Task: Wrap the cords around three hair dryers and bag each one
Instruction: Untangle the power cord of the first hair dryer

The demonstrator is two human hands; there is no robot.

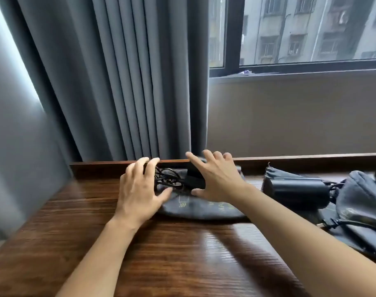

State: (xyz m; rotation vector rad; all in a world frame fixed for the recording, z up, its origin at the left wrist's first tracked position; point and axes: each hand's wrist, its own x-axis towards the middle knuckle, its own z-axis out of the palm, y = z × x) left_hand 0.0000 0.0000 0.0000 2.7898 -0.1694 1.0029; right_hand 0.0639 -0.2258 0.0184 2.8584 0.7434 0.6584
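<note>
Two hair dryers visible: one with tangled cord on a dark bag, far surface, between spread left hand and right hand, neither gripping; another right, beside two more bags.

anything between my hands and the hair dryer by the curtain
Nothing visible. The left hand and right hand flank the hair dryer lying on a dark bag, with its loose cord between them. Contact is unclear.
</note>
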